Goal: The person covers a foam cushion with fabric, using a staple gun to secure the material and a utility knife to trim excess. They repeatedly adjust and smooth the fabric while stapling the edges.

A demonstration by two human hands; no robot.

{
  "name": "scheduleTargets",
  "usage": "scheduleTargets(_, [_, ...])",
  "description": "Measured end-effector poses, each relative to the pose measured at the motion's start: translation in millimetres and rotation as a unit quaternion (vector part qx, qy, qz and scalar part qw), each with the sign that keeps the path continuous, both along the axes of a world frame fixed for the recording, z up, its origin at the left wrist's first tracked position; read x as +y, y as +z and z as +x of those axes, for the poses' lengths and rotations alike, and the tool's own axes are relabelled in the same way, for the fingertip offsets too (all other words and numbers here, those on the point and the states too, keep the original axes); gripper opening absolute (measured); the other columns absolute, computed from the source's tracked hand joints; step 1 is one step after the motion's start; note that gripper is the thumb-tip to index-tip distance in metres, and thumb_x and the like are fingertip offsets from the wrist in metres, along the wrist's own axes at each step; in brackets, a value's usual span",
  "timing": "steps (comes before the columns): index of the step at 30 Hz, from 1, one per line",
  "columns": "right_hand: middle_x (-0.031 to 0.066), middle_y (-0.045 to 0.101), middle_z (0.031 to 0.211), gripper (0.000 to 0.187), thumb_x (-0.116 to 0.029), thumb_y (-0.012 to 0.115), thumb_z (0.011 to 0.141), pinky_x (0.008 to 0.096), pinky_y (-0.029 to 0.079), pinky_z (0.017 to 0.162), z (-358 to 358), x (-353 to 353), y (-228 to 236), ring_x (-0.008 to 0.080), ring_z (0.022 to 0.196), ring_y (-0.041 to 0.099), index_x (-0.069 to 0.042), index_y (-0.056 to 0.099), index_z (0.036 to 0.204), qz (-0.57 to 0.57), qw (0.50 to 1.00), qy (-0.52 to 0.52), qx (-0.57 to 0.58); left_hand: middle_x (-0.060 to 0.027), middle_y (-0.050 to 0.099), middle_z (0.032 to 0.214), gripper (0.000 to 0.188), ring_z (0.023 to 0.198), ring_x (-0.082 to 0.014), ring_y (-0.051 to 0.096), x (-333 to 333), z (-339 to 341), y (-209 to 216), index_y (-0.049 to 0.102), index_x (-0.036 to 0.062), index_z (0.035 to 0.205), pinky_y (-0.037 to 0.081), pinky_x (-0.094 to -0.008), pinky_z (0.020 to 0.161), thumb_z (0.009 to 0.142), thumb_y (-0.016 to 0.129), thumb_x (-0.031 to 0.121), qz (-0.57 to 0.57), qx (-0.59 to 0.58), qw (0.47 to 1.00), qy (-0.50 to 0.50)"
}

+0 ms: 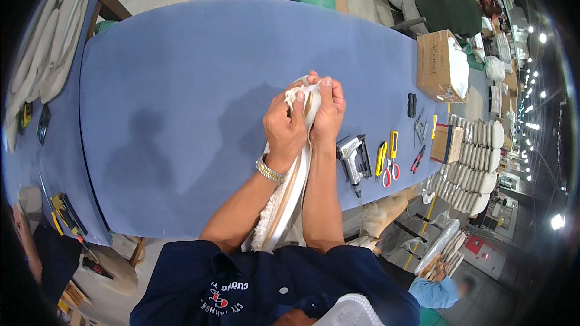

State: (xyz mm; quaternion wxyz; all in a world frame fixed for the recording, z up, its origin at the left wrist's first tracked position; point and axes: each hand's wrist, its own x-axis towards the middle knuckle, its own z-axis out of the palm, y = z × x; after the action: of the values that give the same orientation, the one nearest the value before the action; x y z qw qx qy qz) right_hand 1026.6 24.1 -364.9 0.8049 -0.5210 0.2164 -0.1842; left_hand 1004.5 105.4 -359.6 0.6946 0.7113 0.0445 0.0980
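**Pulling fabric over the end of a long pad**

In the middle of the frame we hold a long padded strip upright against our chest. Our left hand and right hand are both closed tight on its top end, pinching the fluffy white fabric there. We think the cover is being tucked over the tip, and the next move calls for a firm, even pull. The strip is thin and curved, with a tan edge and soft white fuzz. To the right, on the smooth blue counter, lie a grey staple gun and red scissors.
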Motion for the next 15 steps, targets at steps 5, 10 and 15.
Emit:
scheduleTargets(5, [0.0092, 0.067, 0.089, 0.025, -0.018, 0.054, 0.108, 0.0428, 0.044, 0.105, -17, -3, -3, 0.0246, 0.118, 0.06, -0.005, 0.06, 0.088, -0.01, 0.997, 0.04, -0.071, -0.0164, 0.075, 0.114, 0.023, 0.119, -0.0295, 0.066, 2, -8, 5, 0.073, -0.0052, 0.109, 0.051, -0.0399, 0.1, 0.104, 0.057, 0.011, -0.048, -0.009, 0.999, 0.0])
scheduleTargets(10, [0.0066, 0.061, 0.078, 0.034, -0.027, 0.05, 0.11, 0.0471, 0.037, 0.112, -24, 13, -4, 0.0213, 0.1, 0.058, -0.007, 0.055, 0.083, -0.072, 0.985, 0.052, -0.151, -0.014, 0.075, 0.11, 0.022, 0.117, -0.0301, 0.065, 24, -16, 12, 0.074, -0.0033, 0.102, 0.049, -0.0415, 0.103, 0.104, 0.057, 0.011, -0.057, 0.004, 0.998, -0.017])
scheduleTargets(15, [0.0058, 0.061, 0.077, 0.032, -0.032, 0.053, 0.108, 0.0502, 0.028, 0.119, -35, 27, 3, 0.0206, 0.097, 0.057, -0.009, 0.056, 0.085, -0.049, 0.988, 0.022, -0.144, -0.0135, 0.075, 0.11, 0.022, 0.113, -0.0287, 0.066, 44, -20, 9, 0.072, -0.0013, 0.109, 0.041, -0.0517, 0.11, 0.104, 0.055, 0.011, 0.019, -0.04, 0.995, -0.086])
